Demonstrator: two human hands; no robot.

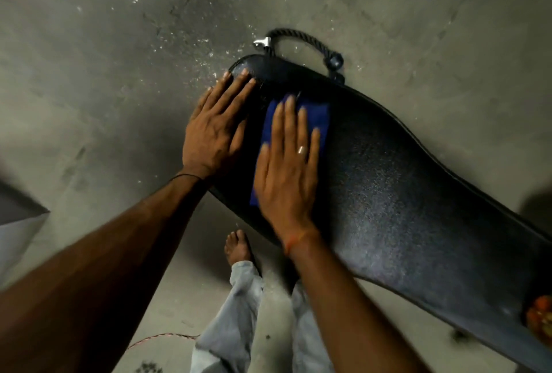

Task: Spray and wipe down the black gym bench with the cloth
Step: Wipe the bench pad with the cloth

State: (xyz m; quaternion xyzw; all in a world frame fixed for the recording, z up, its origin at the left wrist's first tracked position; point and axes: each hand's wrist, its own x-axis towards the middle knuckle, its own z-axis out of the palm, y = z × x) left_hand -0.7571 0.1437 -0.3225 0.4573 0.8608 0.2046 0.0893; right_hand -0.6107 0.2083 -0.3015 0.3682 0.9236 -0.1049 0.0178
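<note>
Pressing flat on the black gym bench (403,193), your two hands sit side by side near its rounded far end. Your right hand (286,175) lies palm-down with fingers spread wide on the blue cloth (316,116), pinning it to the padded top; nothing is gripped, the palm just bears on the fabric. The cloth shows past your fingertips toward the bench's far end and as a strip along the thumb side of that hand. Your left hand (215,130) is also open and flat, fingers extended, resting on the bare bench surface just beside the cloth, at the bench's left edge. A ring shows on one finger of your right hand, and a thin band circles each wrist.

Beyond the bench's far end, a black rope handle (301,36) with a metal clip (262,43) lies on the concrete floor (119,44), which is flecked with pale specks there. Below the bench's near edge, your bare foot (237,247) stands on the floor. An orange object (540,316) sits at the bench's right end, too blurred to identify.
</note>
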